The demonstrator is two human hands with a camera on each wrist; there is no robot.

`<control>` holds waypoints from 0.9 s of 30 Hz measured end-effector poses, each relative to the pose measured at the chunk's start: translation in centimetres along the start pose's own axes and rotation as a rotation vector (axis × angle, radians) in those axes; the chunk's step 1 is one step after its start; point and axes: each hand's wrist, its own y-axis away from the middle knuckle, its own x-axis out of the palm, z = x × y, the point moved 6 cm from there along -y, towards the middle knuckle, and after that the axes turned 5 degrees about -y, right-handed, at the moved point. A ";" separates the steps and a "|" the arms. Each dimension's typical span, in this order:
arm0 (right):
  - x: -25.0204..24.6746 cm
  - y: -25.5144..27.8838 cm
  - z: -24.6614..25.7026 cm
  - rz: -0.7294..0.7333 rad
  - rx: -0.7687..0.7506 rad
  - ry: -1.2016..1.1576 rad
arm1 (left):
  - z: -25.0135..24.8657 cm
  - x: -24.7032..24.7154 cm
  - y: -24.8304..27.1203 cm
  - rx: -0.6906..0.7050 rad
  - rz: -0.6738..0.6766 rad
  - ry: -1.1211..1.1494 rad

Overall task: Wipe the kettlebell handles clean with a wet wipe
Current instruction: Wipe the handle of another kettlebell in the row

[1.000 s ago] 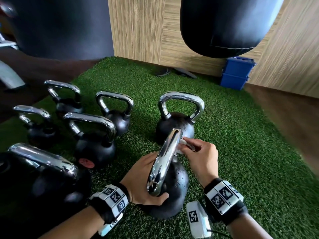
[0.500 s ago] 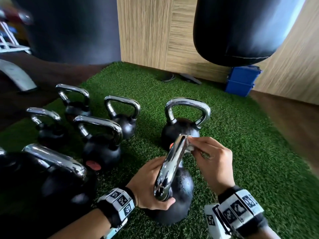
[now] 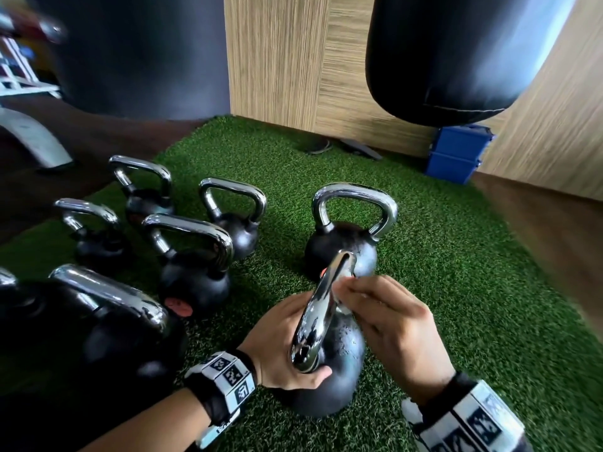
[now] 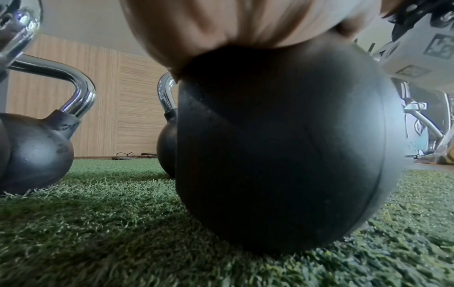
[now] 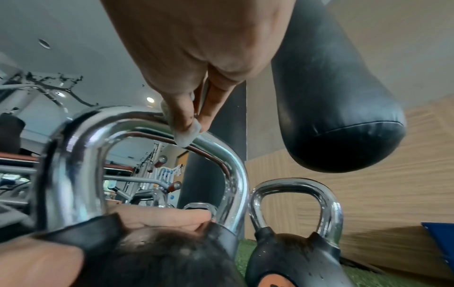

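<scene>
The nearest kettlebell (image 3: 339, 370) is black with a chrome handle (image 3: 318, 314) that runs away from me. My left hand (image 3: 280, 340) holds it at the top of the ball, thumb hooked under the handle's near end. From the left wrist view I see the palm (image 4: 221, 29) pressed on the ball (image 4: 282, 145). My right hand (image 3: 388, 321) pinches a small white wet wipe (image 3: 341, 287) against the handle's right side near its far end. The right wrist view shows the wipe (image 5: 186, 134) pressed on the top bar of the handle (image 5: 127, 120).
Several more chrome-handled kettlebells stand on the green turf (image 3: 456, 288), one (image 3: 346, 243) just behind the held one and others to the left (image 3: 195, 275). Two black punching bags (image 3: 456, 53) hang above. A blue box (image 3: 456, 154) sits by the wooden wall.
My right hand with the wipe has slid a little along the handle from its far bend toward me. The left hand keeps its hold on the kettlebell.
</scene>
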 end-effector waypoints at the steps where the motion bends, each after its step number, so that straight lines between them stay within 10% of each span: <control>1: 0.1 0.3 0.6 0.013 -0.028 0.002 | 0.1 0.1 0.1 -0.003 0.003 -0.021; 5: 1.2 2.5 3.1 0.077 -0.047 -0.146 | -0.3 0.1 0.4 -0.012 0.000 -0.030; 12: 2.9 4.6 0.2 0.027 0.628 -0.654 | -0.5 -0.1 0.7 -0.063 -0.023 0.044; 27: 5.1 3.7 -1.7 0.221 0.570 -0.460 | 0.6 0.8 0.9 -0.068 0.013 -0.040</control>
